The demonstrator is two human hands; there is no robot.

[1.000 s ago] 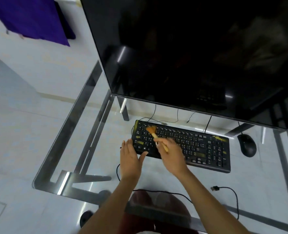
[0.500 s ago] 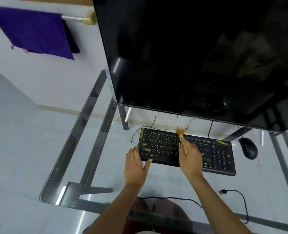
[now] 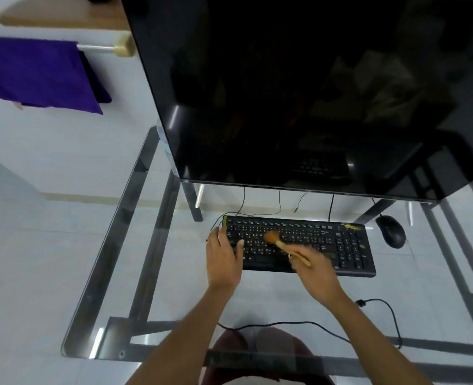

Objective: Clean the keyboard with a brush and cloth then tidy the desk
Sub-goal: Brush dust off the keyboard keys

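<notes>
at ten o'clock a purple cloth (image 3: 39,73) hangs over a rail (image 3: 95,47) on the wall, well apart from everything on the surface (image 3: 113,245). the glass surface runs from nine o'clock across to three, with a dark monitor (image 3: 299,87) filling twelve o'clock. your left hand (image 3: 224,258) lies flat with its fingers straight on the left end of the black keyboard (image 3: 340,245), thumb across the lower keys. just right of it, your right hand (image 3: 311,269) grips the wooden handle of the brush (image 3: 278,241); its orange bristles touch the keys at the left-middle of the keyboard, pointing to eleven o'clock. this hand is blurred. a black mouse (image 3: 390,230) sits at two o'clock, just beside the keyboard's right end. a loose cable (image 3: 382,304) curls at four o'clock.
</notes>
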